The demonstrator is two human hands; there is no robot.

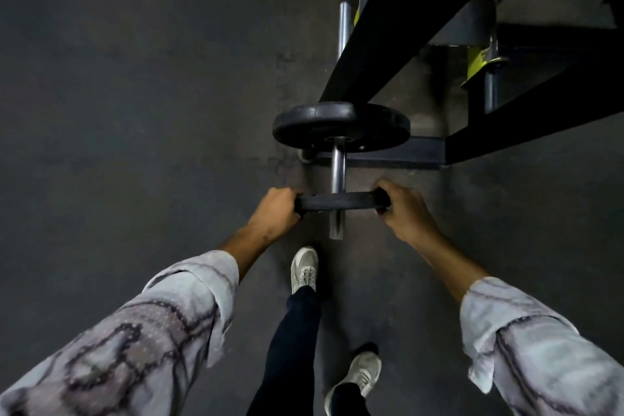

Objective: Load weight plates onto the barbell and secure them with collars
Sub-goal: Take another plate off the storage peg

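**gymrat_22:** So where's this person at? Looks like one big plate (341, 127) is already sitting far up the bar sleeve (337, 167), right by the black rack frame (422, 27).

**plate_pusher:** Yep, and the second one is mid-load. The small plate (341, 201) is threaded onto the sleeve near its open end, with a stub of bar poking out toward the person. There's a clear gap between it and the big plate, so it isn't seated yet.

**gymrat_22:** Grip?

**plate_pusher:** Both hands are on it. The left hand (275, 213) has its fingers curled round the plate's left rim, and the right hand (401, 204) is wrapped round the right rim the same way. So it's clamped from both sides, seen edge-on.

**gymrat_22:** Next move?

**plate_pusher:** I'd guess an even push along the sleeve until it's touching the big plate. If one side leads, the plate tilts and binds on the bar. No collar anywhere that I can spot, so that part isn't started. The person's shoe (304, 268) is right under the bar end too, so a dropped plate would be bad.
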